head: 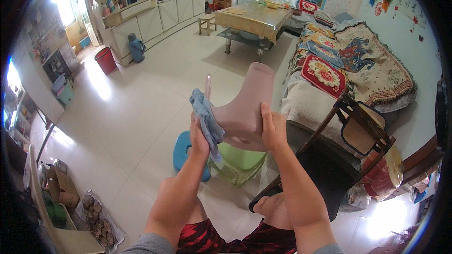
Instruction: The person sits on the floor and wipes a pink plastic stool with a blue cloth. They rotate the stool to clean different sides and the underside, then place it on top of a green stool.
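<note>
A pink plastic stool [243, 113], tipped on its side, is held up between my two hands. My left hand [199, 135] presses a blue-grey cloth [206, 116] against the stool's left side. On the right side, my right hand [273, 127] grips the stool, its thumb lying on the outer face. Below the pink stool, a green plastic stool [240, 165] stands on the floor, partly hidden by it. Beside that is a blue plastic stool [182, 151], partly covered by my left hand and forearm.
A dark folding chair [328, 169] stands close at the right, before a sofa [307, 106] with patterned covers. Ahead is a cloth-covered table [247, 17]. A red bucket [105, 60] and a blue thermos flask [136, 47] stand by the cabinets. A cardboard box [63, 187] lies lower left.
</note>
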`<action>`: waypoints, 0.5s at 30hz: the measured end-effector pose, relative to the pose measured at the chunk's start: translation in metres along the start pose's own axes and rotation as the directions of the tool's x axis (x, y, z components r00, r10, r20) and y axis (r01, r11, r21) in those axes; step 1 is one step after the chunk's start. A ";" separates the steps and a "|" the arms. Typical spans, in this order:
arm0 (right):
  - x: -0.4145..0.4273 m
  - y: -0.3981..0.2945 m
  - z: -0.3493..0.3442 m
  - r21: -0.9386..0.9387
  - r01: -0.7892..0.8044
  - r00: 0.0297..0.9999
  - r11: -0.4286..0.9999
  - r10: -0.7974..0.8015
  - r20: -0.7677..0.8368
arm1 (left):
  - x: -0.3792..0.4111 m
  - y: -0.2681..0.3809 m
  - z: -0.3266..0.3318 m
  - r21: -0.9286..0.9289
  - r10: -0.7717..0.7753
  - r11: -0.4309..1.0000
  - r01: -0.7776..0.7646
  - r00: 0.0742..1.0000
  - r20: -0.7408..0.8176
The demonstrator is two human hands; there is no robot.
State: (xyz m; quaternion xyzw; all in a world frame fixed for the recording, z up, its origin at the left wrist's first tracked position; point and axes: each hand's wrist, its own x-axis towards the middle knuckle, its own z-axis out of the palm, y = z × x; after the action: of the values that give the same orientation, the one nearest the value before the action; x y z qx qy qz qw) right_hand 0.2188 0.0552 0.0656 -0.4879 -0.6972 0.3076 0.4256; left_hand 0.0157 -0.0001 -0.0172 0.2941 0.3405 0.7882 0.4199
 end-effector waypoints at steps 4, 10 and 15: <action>0.002 0.004 -0.006 -0.073 0.023 0.997 0.997 -0.018 0.077 | -0.001 -0.005 0.000 0.087 0.038 0.996 -0.036 0.999 -0.027; -0.006 -0.014 -0.017 -0.238 0.186 0.954 0.953 -0.117 0.278 | 0.014 0.020 0.005 -0.008 -0.237 0.972 0.237 0.970 -0.061; -0.013 -0.025 -0.006 -0.261 0.361 0.863 0.895 -0.215 0.457 | 0.042 0.014 -0.043 0.086 -0.245 0.961 0.265 0.951 -0.190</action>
State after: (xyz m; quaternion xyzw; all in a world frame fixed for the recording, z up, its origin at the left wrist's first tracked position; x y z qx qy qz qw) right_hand 0.2162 0.0342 0.0857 -0.3654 -0.8796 0.2121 0.2187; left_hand -0.0427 0.0178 -0.0241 0.1991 0.4545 0.7304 0.4694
